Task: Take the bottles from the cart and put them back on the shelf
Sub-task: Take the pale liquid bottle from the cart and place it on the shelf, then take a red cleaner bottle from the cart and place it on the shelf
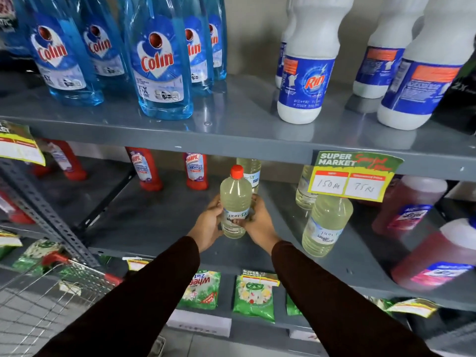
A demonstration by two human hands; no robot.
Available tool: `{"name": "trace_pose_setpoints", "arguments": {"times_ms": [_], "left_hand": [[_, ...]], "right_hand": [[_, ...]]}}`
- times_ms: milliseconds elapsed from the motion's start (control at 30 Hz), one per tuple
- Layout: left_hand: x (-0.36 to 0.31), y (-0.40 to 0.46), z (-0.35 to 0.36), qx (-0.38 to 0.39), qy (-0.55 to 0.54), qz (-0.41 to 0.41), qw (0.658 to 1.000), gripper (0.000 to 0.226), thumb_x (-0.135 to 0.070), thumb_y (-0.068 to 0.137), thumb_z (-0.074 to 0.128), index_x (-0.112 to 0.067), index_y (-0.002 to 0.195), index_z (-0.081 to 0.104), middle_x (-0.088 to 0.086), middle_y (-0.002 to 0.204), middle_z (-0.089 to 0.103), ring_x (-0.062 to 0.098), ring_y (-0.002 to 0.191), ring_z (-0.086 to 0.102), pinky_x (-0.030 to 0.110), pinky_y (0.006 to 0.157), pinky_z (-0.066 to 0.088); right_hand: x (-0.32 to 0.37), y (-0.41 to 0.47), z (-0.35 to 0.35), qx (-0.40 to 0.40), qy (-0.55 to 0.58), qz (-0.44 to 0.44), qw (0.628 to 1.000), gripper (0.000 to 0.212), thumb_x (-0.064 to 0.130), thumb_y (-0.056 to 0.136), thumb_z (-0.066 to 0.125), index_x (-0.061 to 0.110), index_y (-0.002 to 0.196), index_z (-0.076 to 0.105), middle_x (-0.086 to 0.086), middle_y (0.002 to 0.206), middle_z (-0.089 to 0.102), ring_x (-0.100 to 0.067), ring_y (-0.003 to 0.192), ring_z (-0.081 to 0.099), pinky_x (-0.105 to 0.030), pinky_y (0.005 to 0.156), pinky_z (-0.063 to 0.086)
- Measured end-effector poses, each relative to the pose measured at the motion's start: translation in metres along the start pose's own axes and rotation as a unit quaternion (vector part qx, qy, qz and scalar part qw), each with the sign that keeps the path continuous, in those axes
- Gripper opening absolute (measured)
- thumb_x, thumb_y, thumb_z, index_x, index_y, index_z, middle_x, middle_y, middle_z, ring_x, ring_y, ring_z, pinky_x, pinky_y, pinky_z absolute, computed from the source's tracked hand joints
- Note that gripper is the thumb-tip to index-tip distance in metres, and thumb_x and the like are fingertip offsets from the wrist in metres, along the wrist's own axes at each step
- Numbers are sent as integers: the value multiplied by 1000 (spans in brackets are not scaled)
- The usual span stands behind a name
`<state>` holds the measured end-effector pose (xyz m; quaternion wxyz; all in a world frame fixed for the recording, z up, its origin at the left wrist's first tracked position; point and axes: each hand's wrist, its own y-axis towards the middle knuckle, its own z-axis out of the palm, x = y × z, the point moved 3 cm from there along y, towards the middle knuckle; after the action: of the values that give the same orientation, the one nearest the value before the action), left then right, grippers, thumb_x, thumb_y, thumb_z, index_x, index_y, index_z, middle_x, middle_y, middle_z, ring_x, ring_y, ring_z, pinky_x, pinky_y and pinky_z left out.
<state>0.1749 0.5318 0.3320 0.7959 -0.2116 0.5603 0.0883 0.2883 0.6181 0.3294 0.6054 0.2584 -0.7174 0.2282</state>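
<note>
We hold a clear bottle of pale yellow liquid (pixel 235 204) with a red cap upright between both hands, over the grey middle shelf (pixel 159 228) near its front edge. Our left hand (pixel 208 222) wraps the bottle's left side at the label, fingers curled around it; our right hand (pixel 258 222) cups the right side the same way, so both grips are closed snugly on the lower half of the bottle. We cannot tell whether its base touches the shelf. Another bottle of the same kind (pixel 251 173) stands just behind it, and two more (pixel 325 225) stand to the right, below a yellow price tag (pixel 353 180). The wire cart (pixel 49 297) sits at lower left, beside our left sleeve (pixel 134 305).
</note>
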Motion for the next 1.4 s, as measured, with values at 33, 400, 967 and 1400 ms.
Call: {"name": "trace_pose_setpoints", "arguments": {"times_ms": [33, 400, 967, 1400], "left_hand": [[0, 4, -1, 2, -1, 6, 1000, 42, -19, 101, 33, -33, 138, 46, -3, 133, 63, 7, 100, 70, 33, 72, 56], [14, 11, -18, -49, 15, -34, 998, 45, -40, 102, 30, -33, 146, 36, -7, 155, 38, 16, 142, 34, 37, 107, 32], [86, -322, -291, -439, -218, 22, 871, 48, -40, 102, 23, -19, 140, 43, -3, 151, 41, 20, 142, 32, 39, 113, 22], [252, -429, -462, -561, -331, -182, 736, 35, -38, 98, 34, -18, 74, 50, 1, 78, 48, 15, 61, 36, 27, 56, 26]], "right_hand": [[-1, 2, 0, -2, 3, 1, 1000, 74, 0, 70, 77, 29, 126, 39, 9, 120, 60, -16, 119, 58, -46, 103, 48], [-10, -1, 1, -44, 29, 16, 998, 73, -10, 75, 71, 22, 130, 36, 16, 117, 56, -9, 113, 56, -28, 95, 49], [-1, -110, 224, 192, -21, -20, 981, 21, -4, 87, 60, 16, 92, 68, 2, 94, 71, 2, 80, 66, -16, 74, 53], [-111, -162, 565, 498, -187, 195, 824, 36, -17, 85, 53, 17, 74, 61, -3, 71, 60, 0, 48, 57, -14, 46, 45]]}}
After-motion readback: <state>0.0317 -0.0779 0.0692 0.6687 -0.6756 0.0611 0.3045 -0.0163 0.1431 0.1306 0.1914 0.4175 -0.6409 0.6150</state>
